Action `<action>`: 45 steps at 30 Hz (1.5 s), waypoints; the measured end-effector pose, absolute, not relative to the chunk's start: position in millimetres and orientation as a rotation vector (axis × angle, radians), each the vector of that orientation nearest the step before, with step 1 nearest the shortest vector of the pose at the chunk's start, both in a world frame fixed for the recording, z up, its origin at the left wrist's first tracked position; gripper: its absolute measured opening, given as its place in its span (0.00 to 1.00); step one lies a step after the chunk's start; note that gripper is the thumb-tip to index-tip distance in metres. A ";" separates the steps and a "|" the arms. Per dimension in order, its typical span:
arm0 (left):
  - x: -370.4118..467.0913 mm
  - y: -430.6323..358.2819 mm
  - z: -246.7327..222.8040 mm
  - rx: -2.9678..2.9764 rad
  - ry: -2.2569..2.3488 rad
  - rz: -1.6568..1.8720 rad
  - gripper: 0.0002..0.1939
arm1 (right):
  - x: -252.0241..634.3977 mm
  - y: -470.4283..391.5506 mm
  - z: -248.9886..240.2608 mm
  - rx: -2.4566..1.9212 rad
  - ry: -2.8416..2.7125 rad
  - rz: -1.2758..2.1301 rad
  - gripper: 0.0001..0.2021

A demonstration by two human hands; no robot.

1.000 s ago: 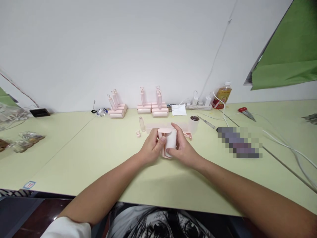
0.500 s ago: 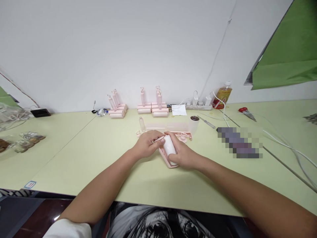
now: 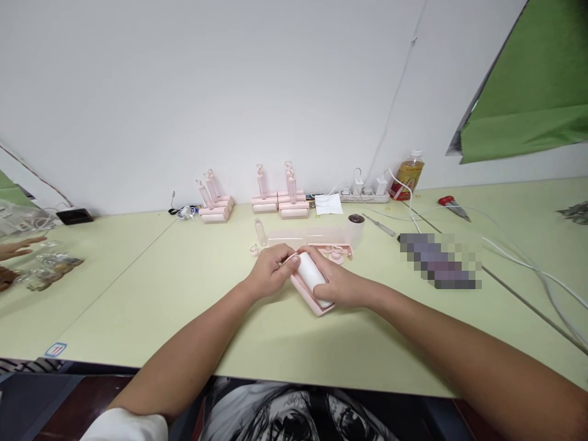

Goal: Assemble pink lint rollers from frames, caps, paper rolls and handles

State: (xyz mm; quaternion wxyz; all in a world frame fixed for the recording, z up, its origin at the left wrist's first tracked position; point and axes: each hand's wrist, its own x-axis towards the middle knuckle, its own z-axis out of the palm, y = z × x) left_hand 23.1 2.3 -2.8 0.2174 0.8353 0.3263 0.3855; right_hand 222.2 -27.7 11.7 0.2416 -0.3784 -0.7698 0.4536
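A white roller [image 3: 312, 277] lies lengthwise in a pink trough-shaped case [image 3: 305, 296], held tilted a little above the table. My left hand [image 3: 274, 269] is closed around the case's far left end, its thumb at the roller's tip. My right hand [image 3: 342, 284] grips the right side, thumb pressed across the roller's near end. Just beyond my hands are a clear pink tube [image 3: 260, 233], a small pink ring-topped part [image 3: 254, 250], another ring-topped part [image 3: 337, 253], a long pink shell [image 3: 316, 237] and a white cup-like cylinder [image 3: 355, 231].
Pink roller units with upright handles [image 3: 294, 205] line the wall. A power strip [image 3: 365, 198], a drink bottle [image 3: 408, 176], a screwdriver [image 3: 380, 225] and red-handled pliers [image 3: 454, 208] lie right. At far left, another person's hand [image 3: 18, 248] is over plastic bags [image 3: 55, 266].
The white roller now sits lower and more evenly in the pink case under my thumbs. Another person's hand has come into view at the far left. The view has shifted slightly.
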 end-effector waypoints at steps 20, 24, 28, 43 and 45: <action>15.7 10.3 -3.2 2.247 0.787 1.063 0.21 | 218.1 -33.9 -6.5 -0.983 -2.364 0.691 0.47; 19.4 3.6 2.7 2.377 0.814 0.957 0.23 | 220.4 -29.5 -12.8 -1.074 -2.333 0.611 0.45; 23.9 -0.5 2.8 2.399 0.910 0.876 0.22 | 222.0 -26.9 -13.8 -1.096 -2.334 0.597 0.45; 21.9 11.9 -8.8 2.074 1.037 1.220 0.22 | 223.1 -24.5 -11.7 -1.180 -2.045 0.757 0.37; 13.4 22.0 -7.9 1.987 1.177 1.424 0.19 | 223.3 -22.6 -12.5 -1.205 -1.963 0.758 0.37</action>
